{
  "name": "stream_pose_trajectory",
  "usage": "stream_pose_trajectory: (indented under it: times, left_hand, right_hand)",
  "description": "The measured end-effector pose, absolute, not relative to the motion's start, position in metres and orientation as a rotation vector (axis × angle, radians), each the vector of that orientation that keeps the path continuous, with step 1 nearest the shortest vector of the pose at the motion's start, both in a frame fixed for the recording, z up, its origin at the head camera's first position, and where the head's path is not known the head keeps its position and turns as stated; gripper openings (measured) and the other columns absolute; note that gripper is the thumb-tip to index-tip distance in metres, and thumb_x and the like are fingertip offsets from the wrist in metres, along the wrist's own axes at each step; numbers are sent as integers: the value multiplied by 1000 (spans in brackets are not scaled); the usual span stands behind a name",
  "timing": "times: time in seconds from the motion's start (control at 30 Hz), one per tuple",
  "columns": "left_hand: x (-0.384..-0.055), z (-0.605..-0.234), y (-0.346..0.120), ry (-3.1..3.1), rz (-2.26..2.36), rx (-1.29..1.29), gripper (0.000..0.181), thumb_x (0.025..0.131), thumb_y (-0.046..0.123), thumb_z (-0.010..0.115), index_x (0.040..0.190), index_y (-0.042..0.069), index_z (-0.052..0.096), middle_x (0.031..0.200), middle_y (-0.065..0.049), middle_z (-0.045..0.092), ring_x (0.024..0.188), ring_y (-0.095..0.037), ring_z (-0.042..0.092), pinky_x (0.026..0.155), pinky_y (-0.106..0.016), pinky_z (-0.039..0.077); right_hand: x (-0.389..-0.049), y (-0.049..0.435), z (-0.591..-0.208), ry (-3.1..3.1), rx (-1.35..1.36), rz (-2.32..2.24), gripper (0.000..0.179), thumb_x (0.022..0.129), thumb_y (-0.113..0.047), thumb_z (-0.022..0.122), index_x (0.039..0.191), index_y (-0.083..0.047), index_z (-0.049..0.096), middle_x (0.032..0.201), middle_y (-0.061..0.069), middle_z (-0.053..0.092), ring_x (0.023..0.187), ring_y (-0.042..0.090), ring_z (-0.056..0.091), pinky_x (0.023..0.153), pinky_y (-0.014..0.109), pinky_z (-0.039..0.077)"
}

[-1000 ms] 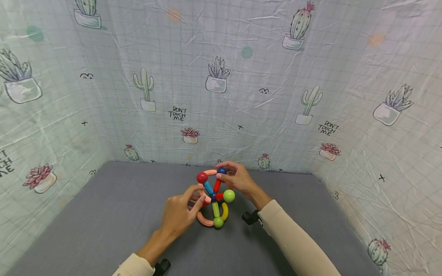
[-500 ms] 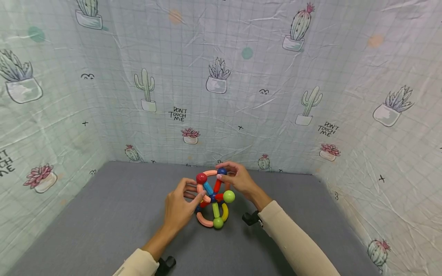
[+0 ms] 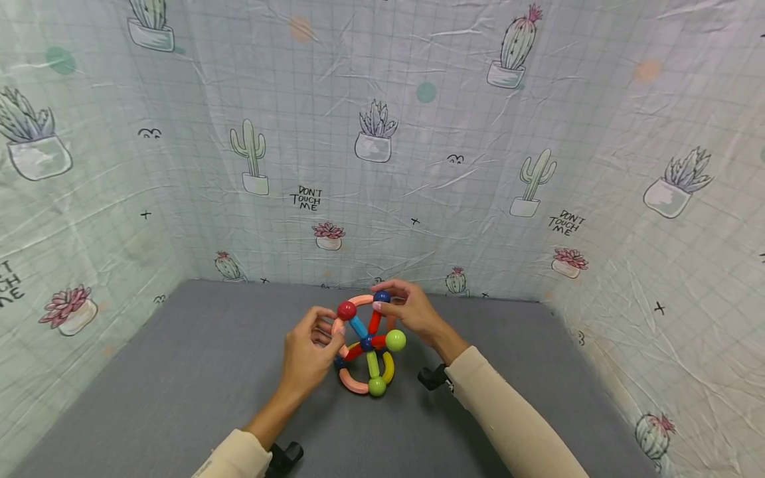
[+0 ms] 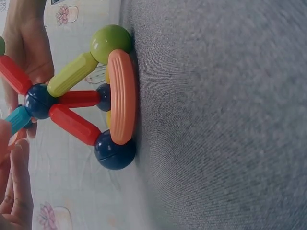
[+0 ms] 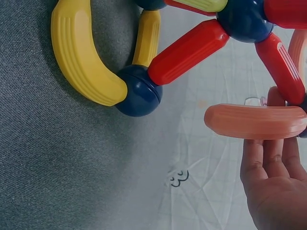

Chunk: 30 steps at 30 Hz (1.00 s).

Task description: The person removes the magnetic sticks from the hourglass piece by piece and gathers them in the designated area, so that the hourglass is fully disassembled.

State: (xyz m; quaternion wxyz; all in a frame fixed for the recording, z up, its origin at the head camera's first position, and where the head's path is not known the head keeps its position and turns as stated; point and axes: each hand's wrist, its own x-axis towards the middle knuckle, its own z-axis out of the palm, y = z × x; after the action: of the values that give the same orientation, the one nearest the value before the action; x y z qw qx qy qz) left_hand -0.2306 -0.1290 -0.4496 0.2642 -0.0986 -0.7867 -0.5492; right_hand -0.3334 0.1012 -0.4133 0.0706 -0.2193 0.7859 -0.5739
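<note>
A frame (image 3: pixel 367 342) of smooth balls and ribbed rods is standing on the grainy grey table (image 3: pixel 239 372), the curled left hand (image 3: pixel 303 352) pinching its left salmon arc (image 3: pixel 338 325), the right hand (image 3: pixel 414 309) gripping its far blue ball (image 3: pixel 382 296).

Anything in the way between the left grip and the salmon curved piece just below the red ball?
Nothing visible. In the head view the left grip pinches the salmon curved piece directly. The red ball is above it and the blue rod beyond, neither in between.
</note>
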Motion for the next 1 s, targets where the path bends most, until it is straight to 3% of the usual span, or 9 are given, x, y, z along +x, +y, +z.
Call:
stream_pose_trajectory:
  times: [0.27, 0.5, 0.7, 1.0]
  left_hand:
    - [-230, -452, -134, -2130, -1438, -300, 23, 96, 10, 77, 116, 17, 71, 71, 4, 67, 59, -6, 68, 56, -26, 55]
    - [-223, -450, -154, -2208, -1393, -307, 21, 100, 21, 77, 119, 20, 70, 75, 6, 71, 59, -7, 67, 52, -29, 52]
    - [-217, -449, -188, -2326, -1289, -273, 21, 102, 33, 74, 118, 20, 70, 73, 3, 73, 60, -9, 67, 52, -29, 51]
    - [-206, -448, -261, -2536, -1071, -179, 23, 105, 33, 69, 118, 14, 72, 93, -4, 74, 59, -7, 67, 54, -27, 47]
  right_hand:
    - [-332, 101, -412, 2358, -686, -1731, 33, 99, -23, 78, 132, -21, 73, 131, 16, 73, 95, 32, 67, 95, 40, 54]
    - [-332, 101, -411, 2369, -677, -1713, 32, 99, -25, 78, 131, -22, 73, 130, 11, 74, 96, 27, 67, 94, 38, 54]
    - [-332, 104, -408, 2343, -651, -1722, 32, 100, -26, 77, 131, -22, 74, 133, 6, 73, 107, 22, 69, 104, 44, 52]
    - [-330, 106, -407, 2335, -617, -1724, 31, 101, -26, 75, 132, -23, 73, 131, 5, 74, 112, 21, 69, 107, 47, 52]
